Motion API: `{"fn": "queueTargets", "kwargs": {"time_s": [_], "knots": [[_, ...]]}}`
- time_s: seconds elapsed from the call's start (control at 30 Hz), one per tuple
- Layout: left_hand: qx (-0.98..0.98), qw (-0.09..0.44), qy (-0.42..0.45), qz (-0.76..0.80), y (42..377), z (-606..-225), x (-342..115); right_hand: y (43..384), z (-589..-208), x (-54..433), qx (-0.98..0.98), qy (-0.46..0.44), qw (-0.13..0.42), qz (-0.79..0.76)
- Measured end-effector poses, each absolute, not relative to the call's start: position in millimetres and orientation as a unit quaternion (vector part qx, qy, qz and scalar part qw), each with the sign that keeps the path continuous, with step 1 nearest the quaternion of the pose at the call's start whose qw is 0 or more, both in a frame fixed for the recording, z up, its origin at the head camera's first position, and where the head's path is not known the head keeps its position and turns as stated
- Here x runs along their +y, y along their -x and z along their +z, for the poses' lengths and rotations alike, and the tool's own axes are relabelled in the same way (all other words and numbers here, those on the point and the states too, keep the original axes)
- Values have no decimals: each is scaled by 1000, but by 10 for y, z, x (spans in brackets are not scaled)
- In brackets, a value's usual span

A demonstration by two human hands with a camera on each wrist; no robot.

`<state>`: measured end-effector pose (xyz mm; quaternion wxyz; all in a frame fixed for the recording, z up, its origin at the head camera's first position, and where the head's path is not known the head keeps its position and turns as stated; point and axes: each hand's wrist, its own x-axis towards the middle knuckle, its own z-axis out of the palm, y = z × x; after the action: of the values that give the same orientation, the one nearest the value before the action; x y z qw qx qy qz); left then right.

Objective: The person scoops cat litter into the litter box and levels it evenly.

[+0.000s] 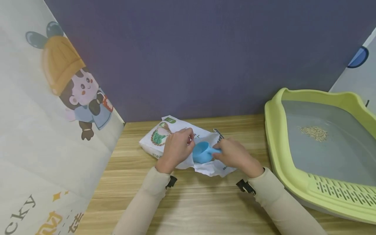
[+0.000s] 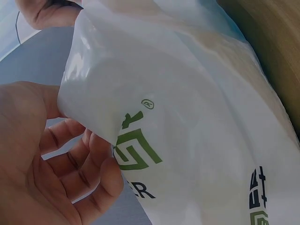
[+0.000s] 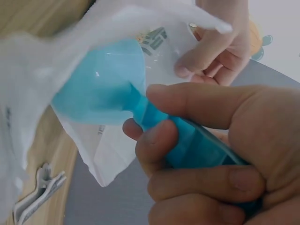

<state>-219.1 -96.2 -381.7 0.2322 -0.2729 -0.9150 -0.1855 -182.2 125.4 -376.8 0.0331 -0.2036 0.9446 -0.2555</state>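
A white printed plastic bag (image 1: 182, 124) lies on the wooden table, its torn mouth toward me. My left hand (image 1: 177, 147) pinches the edge of that mouth; the left wrist view shows the thumb behind the film (image 2: 187, 112) and the other fingers curled. Gripped by its handle in my right hand (image 1: 235, 154) is a light blue scoop (image 1: 202, 153). Its round cup sits in the bag's opening, with white film around it in the right wrist view. There, my right thumb and fingers wrap the blue handle (image 3: 187, 143).
To the right stands a yellow-green litter box (image 1: 276, 130) with a grey base and slotted front ledge. A small heap of tan pellets (image 1: 314, 133) lies in it. A dark panel (image 1: 191, 65) rises behind the table, and a printed white wall (image 1: 23, 130) bounds the left side.
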Motion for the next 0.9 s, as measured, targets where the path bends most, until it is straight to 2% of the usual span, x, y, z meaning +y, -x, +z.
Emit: {"fn": "queueTargets", "kwargs": {"time_s": [0.47, 0.9], "knots": [[-912, 240, 277, -186, 2197, -3813, -959, 1878, -3893, 1174, 954, 175, 12, -244], [-913, 237, 277, -184, 2205, -3826, -969, 1889, -3943, 1134, 958, 162, 48, -232]]}}
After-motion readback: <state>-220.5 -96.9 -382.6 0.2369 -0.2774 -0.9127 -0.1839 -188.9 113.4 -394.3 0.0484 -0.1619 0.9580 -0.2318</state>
